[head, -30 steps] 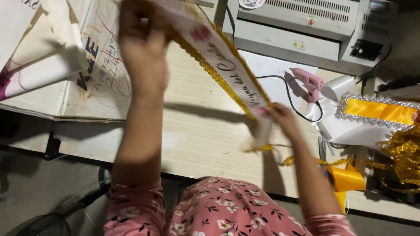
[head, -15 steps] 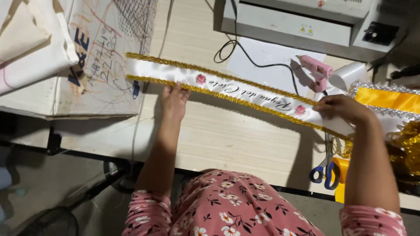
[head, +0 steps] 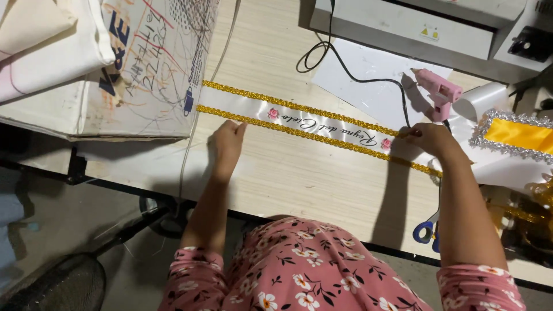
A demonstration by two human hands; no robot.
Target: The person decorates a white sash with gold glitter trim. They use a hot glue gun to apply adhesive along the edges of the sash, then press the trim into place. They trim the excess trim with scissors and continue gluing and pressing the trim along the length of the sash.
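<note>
A long white satin sash (head: 322,124) with gold braid along both edges, black script and two small pink roses lies flat across the pale wooden table (head: 299,178). My left hand (head: 227,144) rests beside its lower gold edge near the left end, fingers together and touching the braid. My right hand (head: 429,138) presses down on the sash at its right end, fingers pinching the fabric just below the pink glue gun (head: 440,92).
A black cable (head: 345,69) runs from the glue gun over a white paper sheet (head: 374,80). A grey machine (head: 438,29) stands at the back. Printed boards (head: 144,63) lie left, a yellow sash with silver trim (head: 518,135) right, blue-handled scissors (head: 429,230) at the front.
The sash, held up in the air a second ago, now lies flat on the table. Both hands have come down with it and spread it out lengthwise.
</note>
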